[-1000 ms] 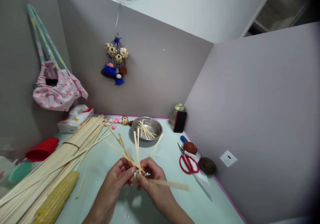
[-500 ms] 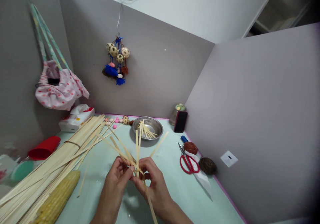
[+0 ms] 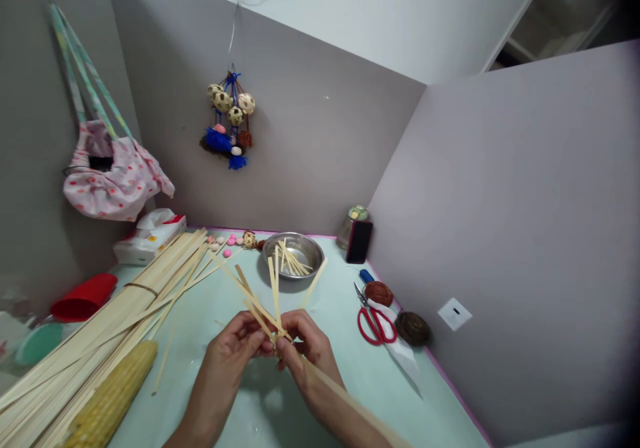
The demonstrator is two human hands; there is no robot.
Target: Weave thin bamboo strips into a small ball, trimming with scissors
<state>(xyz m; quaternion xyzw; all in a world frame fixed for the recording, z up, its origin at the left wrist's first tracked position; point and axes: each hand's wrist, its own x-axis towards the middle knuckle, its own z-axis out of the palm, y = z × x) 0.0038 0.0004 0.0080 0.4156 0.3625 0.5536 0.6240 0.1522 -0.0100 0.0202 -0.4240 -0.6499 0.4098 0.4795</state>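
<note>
Several pale, flat weaving strips (image 3: 275,287) cross between my hands above the table, their free ends fanning up and away from me. My left hand (image 3: 233,355) is closed, thumb and fingers pinching the strips on the left of the crossing. On the other side, my right hand (image 3: 307,351) pinches the same strips close to the crossing, thumb on top. One long strip trails toward me over the right wrist and forearm. The crossing itself is partly hidden by the fingertips.
A metal bowl (image 3: 293,256) with short strips stands beyond my hands. Red-handled scissors (image 3: 376,325) lie at right beside a brown yarn ball (image 3: 413,329) and a phone (image 3: 359,242). On the left are a bundle of long strips (image 3: 120,328), a corn cob (image 3: 114,395) and a red cup (image 3: 83,298).
The long strip's tail has swung right, from hanging below my hands to lying across the right forearm. My right thumb has come up onto the crossing. The view has shifted slightly.
</note>
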